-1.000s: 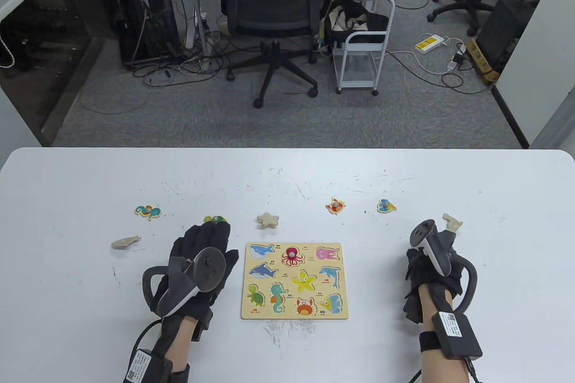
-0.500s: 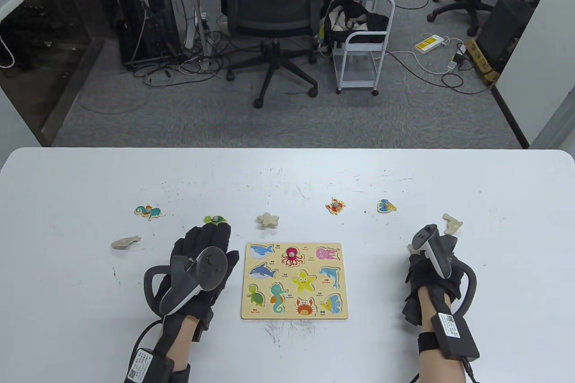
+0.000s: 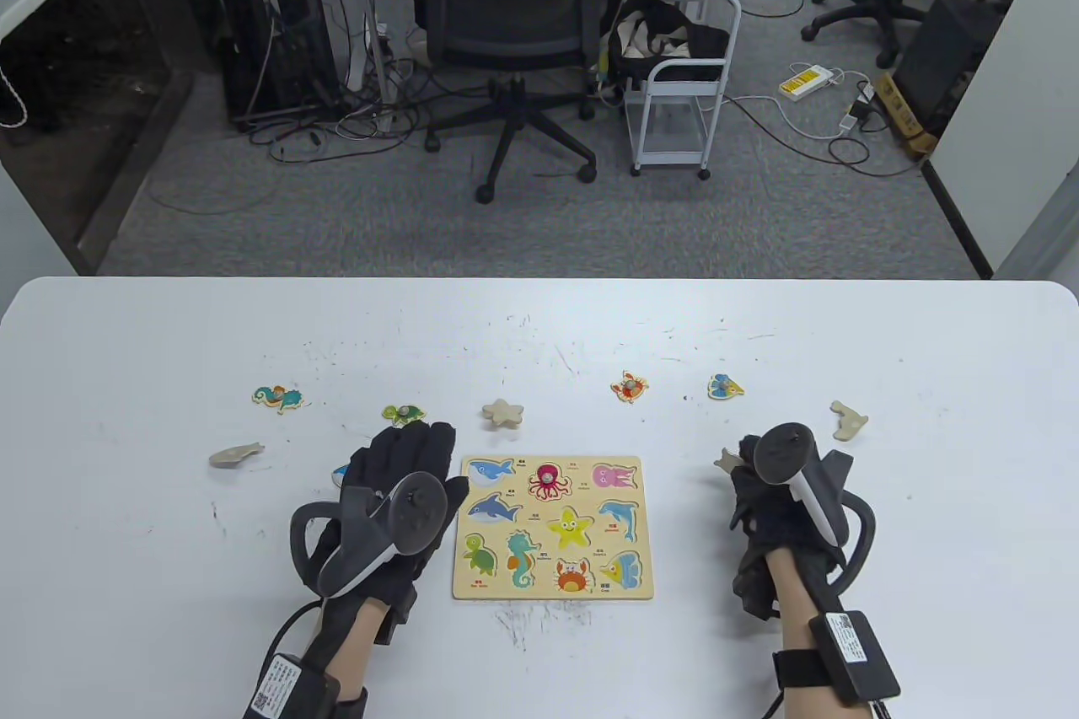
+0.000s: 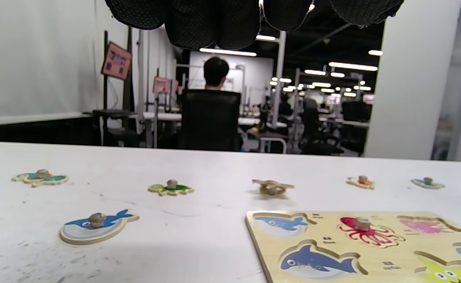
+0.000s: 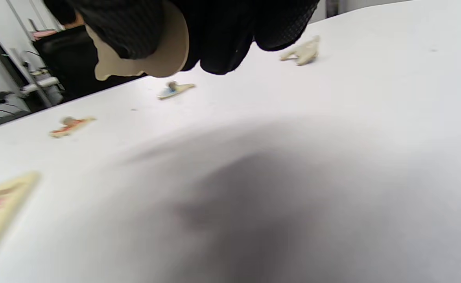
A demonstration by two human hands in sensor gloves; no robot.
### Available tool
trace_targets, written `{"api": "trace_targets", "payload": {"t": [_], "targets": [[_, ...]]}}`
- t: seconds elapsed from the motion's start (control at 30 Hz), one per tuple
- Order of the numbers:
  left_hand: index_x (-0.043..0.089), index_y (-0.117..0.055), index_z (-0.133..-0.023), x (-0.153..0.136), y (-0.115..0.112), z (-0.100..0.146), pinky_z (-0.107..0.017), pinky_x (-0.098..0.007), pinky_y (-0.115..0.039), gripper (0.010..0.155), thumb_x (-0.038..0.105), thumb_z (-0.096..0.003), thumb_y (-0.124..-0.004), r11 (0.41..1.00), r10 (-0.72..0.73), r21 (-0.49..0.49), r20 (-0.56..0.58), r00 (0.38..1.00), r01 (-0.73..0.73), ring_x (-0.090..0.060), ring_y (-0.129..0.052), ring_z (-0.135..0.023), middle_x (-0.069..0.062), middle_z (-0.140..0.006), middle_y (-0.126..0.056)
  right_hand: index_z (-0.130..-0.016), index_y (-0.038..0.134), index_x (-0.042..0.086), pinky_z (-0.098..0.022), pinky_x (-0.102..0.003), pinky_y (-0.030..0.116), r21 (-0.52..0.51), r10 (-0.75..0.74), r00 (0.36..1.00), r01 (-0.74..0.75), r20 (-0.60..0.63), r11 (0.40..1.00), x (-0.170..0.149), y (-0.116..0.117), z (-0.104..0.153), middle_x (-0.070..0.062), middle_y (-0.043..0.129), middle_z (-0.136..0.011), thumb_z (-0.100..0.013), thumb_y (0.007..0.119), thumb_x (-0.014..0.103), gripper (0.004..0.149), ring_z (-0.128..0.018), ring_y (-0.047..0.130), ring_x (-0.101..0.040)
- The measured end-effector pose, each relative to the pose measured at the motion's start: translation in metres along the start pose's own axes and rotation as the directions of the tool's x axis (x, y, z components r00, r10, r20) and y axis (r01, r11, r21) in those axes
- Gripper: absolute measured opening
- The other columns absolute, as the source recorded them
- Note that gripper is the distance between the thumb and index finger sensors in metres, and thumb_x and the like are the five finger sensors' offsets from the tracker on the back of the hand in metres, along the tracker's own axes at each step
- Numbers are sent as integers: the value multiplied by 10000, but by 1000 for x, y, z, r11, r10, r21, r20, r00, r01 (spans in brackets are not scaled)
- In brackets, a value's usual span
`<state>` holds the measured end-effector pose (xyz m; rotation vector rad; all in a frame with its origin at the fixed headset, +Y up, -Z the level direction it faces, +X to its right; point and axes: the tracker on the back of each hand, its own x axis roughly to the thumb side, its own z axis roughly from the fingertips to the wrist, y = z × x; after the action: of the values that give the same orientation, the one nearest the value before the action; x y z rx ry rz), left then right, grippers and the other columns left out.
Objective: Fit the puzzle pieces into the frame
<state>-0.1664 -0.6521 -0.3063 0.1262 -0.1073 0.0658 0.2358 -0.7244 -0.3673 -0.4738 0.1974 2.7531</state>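
The wooden puzzle frame [image 3: 641, 528] lies at the table's front middle, with an octopus piece [image 3: 550, 481] seated in it. My left hand [image 3: 410, 458] lies flat and open just left of the frame, holding nothing. A blue whale piece [image 3: 340, 473] peeks out by its left edge and shows in the left wrist view [image 4: 96, 226]. My right hand [image 3: 742, 462] is right of the frame, above the table. It pinches a plain face-down wooden piece [image 3: 726, 461], also seen in the right wrist view [image 5: 152, 59].
Loose pieces lie behind the frame: seahorse [image 3: 277, 397], turtle [image 3: 404, 414], face-down star [image 3: 503, 412], crab [image 3: 630, 387], fish [image 3: 724, 387]. A plain piece [image 3: 848, 420] lies far right, another [image 3: 236, 455] far left.
My right hand has moved left toward the frame with a plain piece in its fingers. My left hand has shifted slightly right, uncovering the blue whale piece.
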Motion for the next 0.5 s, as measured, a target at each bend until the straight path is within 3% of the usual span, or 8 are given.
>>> {"api": "trace_targets", "payload": {"t": [0.3, 0.4, 0.5], "targets": [[384, -504, -1140, 22, 1, 6, -833, -509, -605, 701, 641, -506, -655, 996, 90, 5, 103, 991, -91, -272, -685, -1118, 33, -1210, -667, -891, 743, 373, -649, -443, 739, 56, -203, 933, 195, 297, 979, 66, -7, 63, 93, 907, -847, -417, 853, 428, 489, -782, 935, -177], [369, -510, -1137, 29, 1, 8, -830, -496, -612, 710, 631, -500, -685, 977, 215, -30, 161, 963, -213, -265, -703, -1105, 37, -1197, -684, -890, 748, 368, -643, -441, 745, 99, -273, 889, 255, 367, 962, 84, -5, 78, 91, 914, -840, -418, 852, 431, 488, -772, 942, -175], [360, -508, -1136, 36, 4, 13, -828, -491, -620, 722, 625, -495, -707, 970, 241, -20, 203, 949, -242, -252, -715, -1100, 45, -1190, -692, -887, 760, 357, -632, -441, 751, 151, -320, 857, 282, 404, 947, 98, 0, 85, 84, 926, -825, -418, 853, 433, 484, -754, 953, -177]]}}
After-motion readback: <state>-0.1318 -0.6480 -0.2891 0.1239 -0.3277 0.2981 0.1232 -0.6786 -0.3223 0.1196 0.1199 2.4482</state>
